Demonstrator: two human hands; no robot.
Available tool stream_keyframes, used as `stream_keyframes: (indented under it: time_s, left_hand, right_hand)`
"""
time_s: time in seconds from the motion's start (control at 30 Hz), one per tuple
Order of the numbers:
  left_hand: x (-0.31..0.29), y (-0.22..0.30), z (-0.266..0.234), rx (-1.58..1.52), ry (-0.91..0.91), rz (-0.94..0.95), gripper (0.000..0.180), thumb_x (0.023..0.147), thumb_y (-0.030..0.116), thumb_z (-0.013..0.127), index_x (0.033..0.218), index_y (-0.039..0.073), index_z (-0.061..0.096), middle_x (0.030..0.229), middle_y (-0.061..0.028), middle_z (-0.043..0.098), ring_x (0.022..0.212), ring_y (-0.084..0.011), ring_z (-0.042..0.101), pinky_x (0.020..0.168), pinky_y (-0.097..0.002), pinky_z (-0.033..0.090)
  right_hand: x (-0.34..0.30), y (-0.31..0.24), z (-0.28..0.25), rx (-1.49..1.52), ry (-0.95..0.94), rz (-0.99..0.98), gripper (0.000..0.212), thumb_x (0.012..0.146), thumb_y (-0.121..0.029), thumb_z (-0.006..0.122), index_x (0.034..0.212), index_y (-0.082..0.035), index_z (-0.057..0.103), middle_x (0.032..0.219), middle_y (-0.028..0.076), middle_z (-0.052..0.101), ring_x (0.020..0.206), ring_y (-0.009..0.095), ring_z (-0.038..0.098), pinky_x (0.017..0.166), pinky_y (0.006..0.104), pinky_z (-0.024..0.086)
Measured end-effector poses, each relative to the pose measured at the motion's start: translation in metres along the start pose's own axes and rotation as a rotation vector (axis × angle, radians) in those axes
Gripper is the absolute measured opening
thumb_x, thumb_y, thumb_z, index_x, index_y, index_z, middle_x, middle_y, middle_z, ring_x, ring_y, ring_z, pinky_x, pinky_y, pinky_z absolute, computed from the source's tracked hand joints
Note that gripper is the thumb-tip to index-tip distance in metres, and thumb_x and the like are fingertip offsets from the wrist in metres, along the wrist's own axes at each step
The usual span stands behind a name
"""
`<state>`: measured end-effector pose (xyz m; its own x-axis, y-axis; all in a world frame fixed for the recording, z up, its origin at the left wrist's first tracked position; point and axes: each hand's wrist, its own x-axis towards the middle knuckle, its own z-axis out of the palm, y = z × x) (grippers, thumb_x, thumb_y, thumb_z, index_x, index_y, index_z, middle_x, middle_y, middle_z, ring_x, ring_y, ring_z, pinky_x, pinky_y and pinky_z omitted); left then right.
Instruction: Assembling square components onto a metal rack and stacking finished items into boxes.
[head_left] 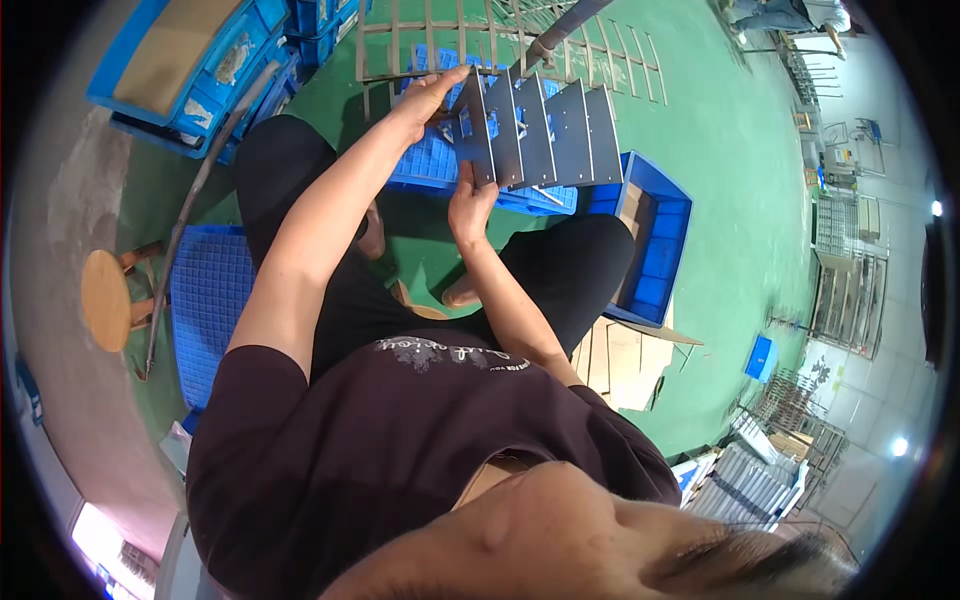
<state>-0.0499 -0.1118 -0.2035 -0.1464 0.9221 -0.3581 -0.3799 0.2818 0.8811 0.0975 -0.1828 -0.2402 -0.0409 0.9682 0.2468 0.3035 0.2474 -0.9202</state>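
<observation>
Several flat, dark grey rectangular panels stand upright in a spaced row in front of me. My left hand (430,98) grips the upper corner of the nearest dark panel (474,128), its fingers along the top edge. At that panel's lower edge, my right hand (472,205) holds on with fingertips partly hidden behind it. Farther right in the row is the end panel (603,135), which neither hand touches. What supports the row cannot be made out. Below the panels lies a blue plastic grid crate (425,165).
A grey pole (560,30) slants down behind the panels, near a metal grid rack (400,40). To the right sits a blue bin (655,245) beside flat cardboard (620,365). Blue bins (200,75), a wooden stool (105,300) and another blue crate (210,310) stand left.
</observation>
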Motion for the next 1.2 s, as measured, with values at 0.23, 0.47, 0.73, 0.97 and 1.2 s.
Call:
stream_keyframes:
  time_s: [0.23,0.47,0.73,0.97,1.2]
  left_hand:
    - [-0.004,0.002,0.004,-0.075,-0.002,0.020,0.069,0.067,0.059,0.064,0.115,0.010,0.053,0.096,-0.0063,0.054,0.067,-0.0153,0.057,0.060,-0.0273,0.047]
    - [0.002,-0.004,0.000,-0.014,0.035,-0.014,0.070,0.065,0.063,0.063,0.111,0.011,0.051,0.080,-0.0097,0.056,0.068,-0.0174,0.057,0.063,-0.0291,0.047]
    - [-0.005,-0.001,-0.006,-0.064,-0.015,-0.126,0.076,0.065,0.066,0.060,0.114,0.009,0.048,0.094,-0.0138,0.053,0.084,-0.0221,0.052,0.081,-0.0340,0.039]
    - [0.034,-0.029,-0.018,-0.085,0.000,-0.179,0.070,0.073,0.059,0.055,0.120,0.007,0.045,0.106,-0.0126,0.054,0.089,-0.0242,0.054,0.079,-0.0352,0.042]
    - [0.019,-0.008,-0.024,-0.166,-0.042,-0.182,0.066,0.084,0.058,0.040,0.126,0.008,0.038,0.124,-0.0102,0.043,0.111,-0.0279,0.043,0.093,-0.0440,0.035]
  right_hand:
    - [0.000,-0.006,0.001,-0.003,0.008,-0.037,0.013,0.085,-0.003,0.047,0.075,0.006,0.050,0.058,0.015,0.041,0.056,0.019,0.029,0.051,0.0341,0.033]
    - [-0.001,-0.006,-0.001,-0.025,-0.029,-0.046,0.011,0.086,-0.003,0.045,0.089,0.005,0.053,0.061,0.016,0.044,0.056,0.021,0.032,0.053,0.0344,0.036]
    - [-0.003,-0.009,0.003,0.014,-0.144,0.055,0.031,0.085,0.000,0.042,0.115,0.006,0.049,0.104,0.026,0.054,0.101,0.033,0.051,0.085,0.0327,0.039]
    - [0.000,-0.001,0.001,0.058,0.046,-0.159,0.025,0.083,-0.006,0.049,0.105,0.006,0.053,0.087,0.024,0.058,0.085,0.033,0.058,0.076,0.0361,0.043]
    - [-0.014,-0.071,-0.137,0.126,-0.504,0.129,0.022,0.080,-0.009,0.056,0.097,0.004,0.061,0.099,0.016,0.062,0.089,0.025,0.061,0.081,0.0326,0.046]
